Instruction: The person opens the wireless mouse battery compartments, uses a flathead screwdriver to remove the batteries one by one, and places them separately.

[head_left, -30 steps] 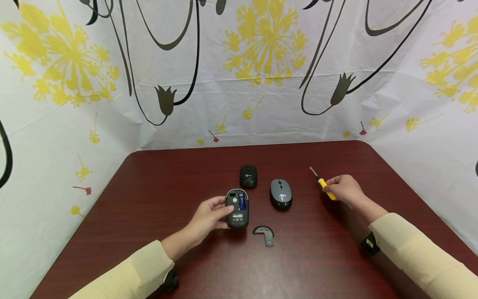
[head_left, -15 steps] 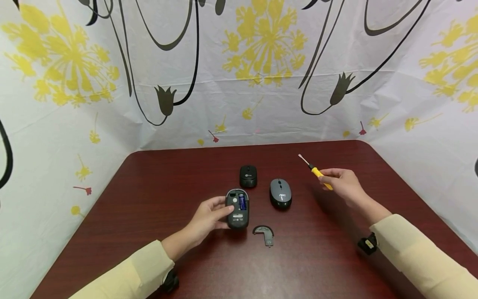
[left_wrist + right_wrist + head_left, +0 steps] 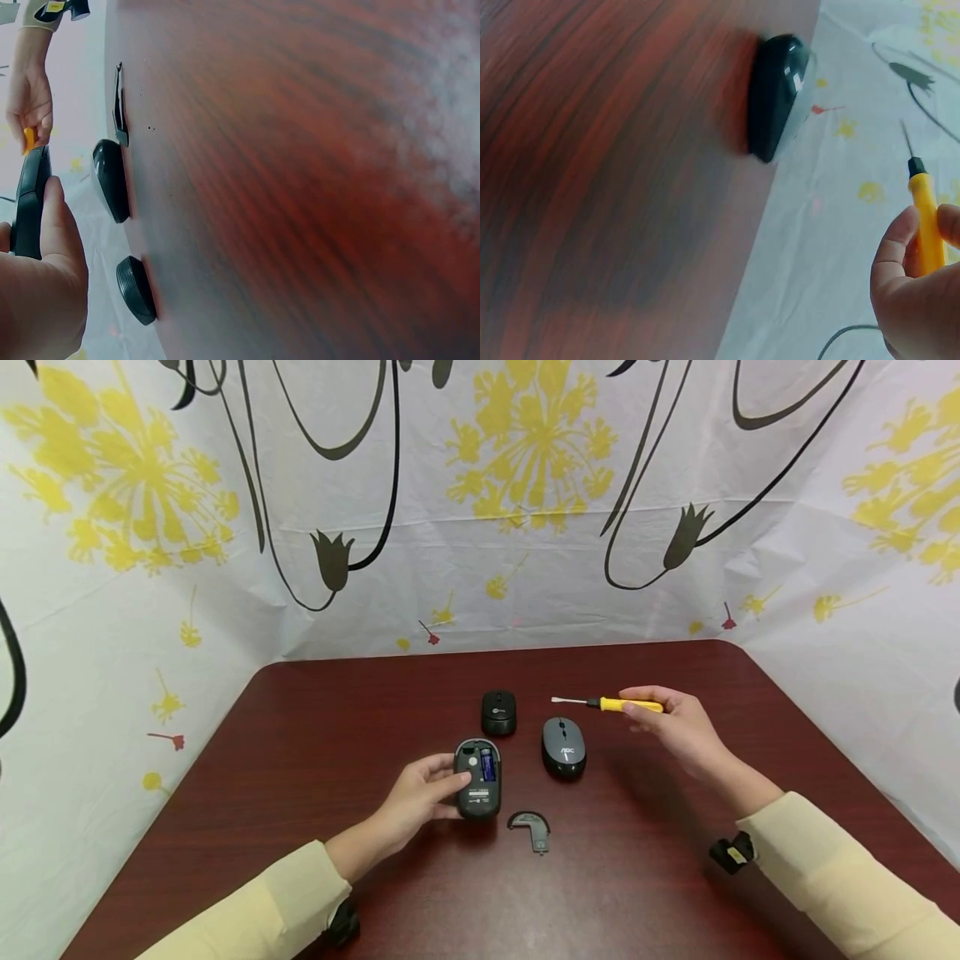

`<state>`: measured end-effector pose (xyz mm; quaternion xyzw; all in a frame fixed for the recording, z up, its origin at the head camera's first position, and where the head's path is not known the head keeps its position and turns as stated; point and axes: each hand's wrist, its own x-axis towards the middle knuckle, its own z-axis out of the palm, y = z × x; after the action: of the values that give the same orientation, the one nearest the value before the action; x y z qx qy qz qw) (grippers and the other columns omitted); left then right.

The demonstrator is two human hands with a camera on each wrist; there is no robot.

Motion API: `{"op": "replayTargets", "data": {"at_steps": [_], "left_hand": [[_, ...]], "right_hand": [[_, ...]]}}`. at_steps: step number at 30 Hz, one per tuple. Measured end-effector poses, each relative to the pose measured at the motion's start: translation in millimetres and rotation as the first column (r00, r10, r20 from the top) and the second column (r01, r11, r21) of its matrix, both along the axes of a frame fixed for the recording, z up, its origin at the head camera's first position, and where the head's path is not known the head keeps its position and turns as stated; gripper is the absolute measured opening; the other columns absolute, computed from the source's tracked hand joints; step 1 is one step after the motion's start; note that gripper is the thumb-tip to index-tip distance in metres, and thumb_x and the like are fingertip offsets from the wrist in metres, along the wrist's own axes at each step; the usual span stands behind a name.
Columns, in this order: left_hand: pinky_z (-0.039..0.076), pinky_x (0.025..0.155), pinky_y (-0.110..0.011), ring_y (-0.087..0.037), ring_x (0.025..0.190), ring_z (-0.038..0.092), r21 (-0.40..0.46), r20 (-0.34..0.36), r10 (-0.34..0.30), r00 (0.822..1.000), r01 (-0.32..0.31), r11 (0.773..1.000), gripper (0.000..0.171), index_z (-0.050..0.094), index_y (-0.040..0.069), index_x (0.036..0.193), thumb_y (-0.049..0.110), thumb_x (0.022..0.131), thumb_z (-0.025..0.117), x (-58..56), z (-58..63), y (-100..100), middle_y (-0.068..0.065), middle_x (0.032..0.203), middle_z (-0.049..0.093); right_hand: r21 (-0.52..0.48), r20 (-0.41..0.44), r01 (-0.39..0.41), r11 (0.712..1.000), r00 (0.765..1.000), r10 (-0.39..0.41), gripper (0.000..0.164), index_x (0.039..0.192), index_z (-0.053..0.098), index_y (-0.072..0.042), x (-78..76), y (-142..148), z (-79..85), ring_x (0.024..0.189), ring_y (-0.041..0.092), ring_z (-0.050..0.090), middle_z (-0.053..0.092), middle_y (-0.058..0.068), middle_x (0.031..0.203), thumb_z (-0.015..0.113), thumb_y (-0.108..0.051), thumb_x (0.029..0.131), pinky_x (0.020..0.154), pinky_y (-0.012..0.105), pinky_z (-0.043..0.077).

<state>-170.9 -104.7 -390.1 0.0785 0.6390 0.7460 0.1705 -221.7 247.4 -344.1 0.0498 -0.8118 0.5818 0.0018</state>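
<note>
My left hand (image 3: 416, 795) holds a computer mouse (image 3: 477, 797) by its left side, underside up, above the table. Its battery bay lies uncovered, and a blue battery (image 3: 488, 766) sits inside. To the right of that mouse, a grey curved battery cover (image 3: 537, 832) rests on the table. My right hand (image 3: 675, 727) pinches a screwdriver (image 3: 632, 704) by its yellow handle, its flat metal tip pointing left. In the right wrist view the yellow screwdriver (image 3: 926, 217) is between thumb and fingers, clear of the tabletop.
A grey and black AOC mouse (image 3: 563, 748) stands upright on the table between my hands. Behind the held mouse is a smaller black mouse (image 3: 498, 713). The dark red tabletop (image 3: 360, 718) ends at a patterned white cloth (image 3: 450, 568).
My right hand has raised the screwdriver and moved it left, turning it from a slant to nearly level, its tip now behind the AOC mouse. The left hand and held mouse have barely moved.
</note>
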Motion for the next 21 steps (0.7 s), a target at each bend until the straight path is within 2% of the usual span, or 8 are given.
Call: {"op": "replayTargets", "data": {"at_steps": [3,6,8,14,21], "left_hand": [[0.050,0.070,-0.043,-0.028,0.090,0.059,-0.004,0.000,-0.002,1.000,0.002,1.000,0.045,0.044,-0.004,0.121,0.015,0.084,0.061,0.3,0.7,1,-0.021,0.109,0.054],[0.050,0.070,-0.043,-0.028,0.090,0.059,-0.011,0.008,0.001,1.000,-0.001,1.000,0.044,0.045,-0.003,0.121,0.015,0.084,0.060,0.1,0.8,1,-0.021,0.109,0.054],[0.051,0.069,-0.042,-0.028,0.090,0.059,-0.013,0.012,0.003,1.000,-0.003,1.000,0.044,0.045,-0.003,0.121,0.015,0.084,0.061,0.0,0.4,1,-0.020,0.109,0.054],[0.050,0.070,-0.042,-0.028,0.090,0.059,-0.012,0.011,-0.001,1.000,0.001,1.000,0.047,0.044,-0.004,0.121,0.017,0.083,0.063,0.2,0.0,2,-0.021,0.110,0.054],[0.051,0.070,-0.042,-0.028,0.090,0.059,-0.013,0.020,-0.008,1.000,0.009,1.000,0.047,0.045,-0.003,0.121,0.018,0.083,0.063,1.3,1.1,2,-0.020,0.110,0.054]], "right_hand": [[-0.104,-0.017,-0.038,0.994,0.999,0.036,0.040,0.112,0.054,-0.003,3.0,-7,4.4,0.083,0.017,0.062,0.057,0.009,0.106,0.064,-0.026,0.081,0.071,0.026,0.051],[-0.214,-0.025,-0.071,0.974,0.997,0.067,0.038,0.111,0.052,-0.001,5.5,-13,8.2,0.084,0.018,0.062,0.054,0.011,0.106,0.065,-0.019,0.081,0.072,0.029,0.051],[-0.274,-0.021,-0.063,0.960,0.998,0.060,0.038,0.110,0.051,-0.001,6.5,-18,10.6,0.085,0.018,0.062,0.053,0.012,0.106,0.066,-0.017,0.079,0.074,0.031,0.050],[-0.368,0.003,-0.030,0.929,0.999,0.034,0.043,0.110,0.047,0.001,8.0,-29,17.0,0.088,0.022,0.061,0.051,0.013,0.105,0.069,-0.017,0.077,0.081,0.040,0.045],[-0.489,0.003,-0.060,0.870,0.998,0.070,0.039,0.111,0.046,0.003,8.7,-39,20.2,0.094,0.023,0.057,0.051,0.013,0.106,0.065,-0.012,0.080,0.084,0.041,0.043]]}}
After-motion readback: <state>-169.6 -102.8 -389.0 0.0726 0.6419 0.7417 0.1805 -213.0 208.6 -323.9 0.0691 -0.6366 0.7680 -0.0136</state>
